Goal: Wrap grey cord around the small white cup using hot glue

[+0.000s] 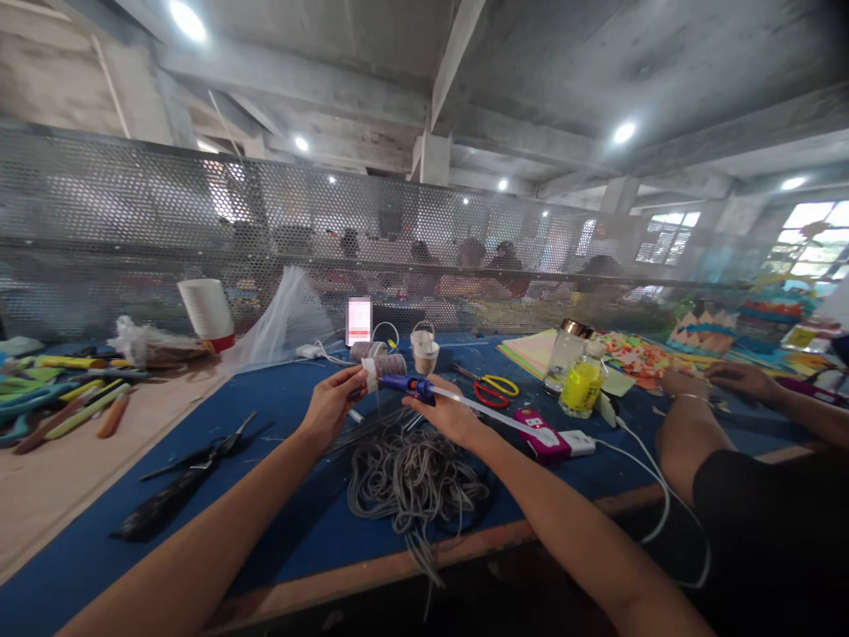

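My right hand (pixel 447 411) is closed around a blue glue gun (pixel 406 384), and a long translucent glue stick (pixel 491 411) juts out of its back end toward the lower right. The gun's tip points left at a small white piece (pixel 370 373), which the fingers of my left hand (pixel 333 405) pinch. Whether tip and piece touch, I cannot tell. Just behind them lies a spool of greyish twine (pixel 393 364), and past the gun stands a small pale bucket (pixel 424 352) with a thin handle. Below both hands a tangled heap of grey cord (pixel 415 482) spreads toward the table's front edge.
Black scissors (pixel 192 482) lie left on the blue mat (pixel 265 504); red-and-yellow scissors (pixel 494 389) lie right. Farther right are a purple box (pixel 540 433), a yellow bottle (pixel 584 387), a glass jar (pixel 563 354) and a co-worker's hands (pixel 686 382). Stacked cups (pixel 207 310) and a lit phone (pixel 359 320) stand behind.
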Tool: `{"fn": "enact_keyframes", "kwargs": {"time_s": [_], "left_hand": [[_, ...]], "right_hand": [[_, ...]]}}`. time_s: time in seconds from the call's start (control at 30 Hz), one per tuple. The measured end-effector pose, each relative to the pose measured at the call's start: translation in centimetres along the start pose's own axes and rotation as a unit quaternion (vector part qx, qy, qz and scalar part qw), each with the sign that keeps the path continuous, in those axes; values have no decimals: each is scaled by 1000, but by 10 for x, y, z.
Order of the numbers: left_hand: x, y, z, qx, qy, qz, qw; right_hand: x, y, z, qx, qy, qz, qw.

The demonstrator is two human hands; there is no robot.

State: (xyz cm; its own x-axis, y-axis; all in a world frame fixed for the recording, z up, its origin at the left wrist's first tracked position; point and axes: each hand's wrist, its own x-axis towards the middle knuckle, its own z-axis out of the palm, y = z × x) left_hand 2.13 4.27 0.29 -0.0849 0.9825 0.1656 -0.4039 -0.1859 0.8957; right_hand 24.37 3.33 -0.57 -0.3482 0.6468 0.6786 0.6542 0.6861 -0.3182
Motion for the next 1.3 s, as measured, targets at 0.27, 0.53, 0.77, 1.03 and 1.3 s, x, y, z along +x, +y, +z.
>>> {"fn": "enact_keyframes", "kwargs": {"time_s": [0.27,0.53,0.77,1.03,1.3], "left_hand": [[3,-2,-2,-4,2,-2,1000],[3,-2,-3,-8,0,2,1000],[2,-1,-2,-11,0,0,1000],[2,-2,-3,-14,-3,-5,1000],[1,1,-1,-27,-2,-33,999]], "right_hand": [[0,1,0,3,-20,2,1000],[0,-2,-3,-2,-29,3,1000],[0,-3,-5,1,-37,14,999],[0,-4,-5,15,-31,17,999],[-1,-10,-8,112,-19,47,992]]}}
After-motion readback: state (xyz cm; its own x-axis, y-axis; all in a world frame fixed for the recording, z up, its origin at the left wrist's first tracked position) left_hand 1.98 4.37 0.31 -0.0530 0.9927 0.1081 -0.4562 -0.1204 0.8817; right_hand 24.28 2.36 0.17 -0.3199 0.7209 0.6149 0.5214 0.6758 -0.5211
